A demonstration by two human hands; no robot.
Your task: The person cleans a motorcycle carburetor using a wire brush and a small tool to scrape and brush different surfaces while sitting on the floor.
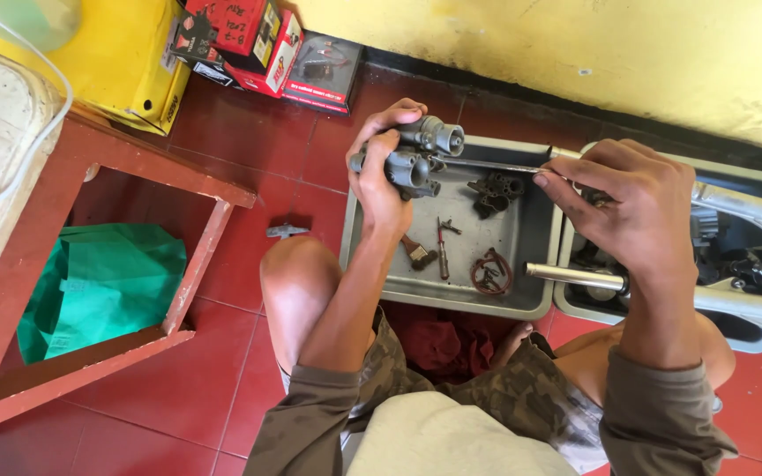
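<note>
A person crouched on a red tiled floor held a grey metal carburettor body in the left hand, its fingers curled tight around the casting and keeping it raised above a shallow grey tray. The right hand pinched a thin metal rod-like tool between thumb and fingertips, closed firmly on its handle end, with the tip reaching to the side of the carburettor body. The work appeared to be at the stage of probing or loosening a small part on the casting; the next move likely called for a steady left-hand grip while the tool tip was kept seated squarely. In the tray lay a dark smaller part, a small brush, a screwdriver and a reddish rubber ring. A second tray to the right held larger metal parts, and a red wooden stool stood at the left.
</note>
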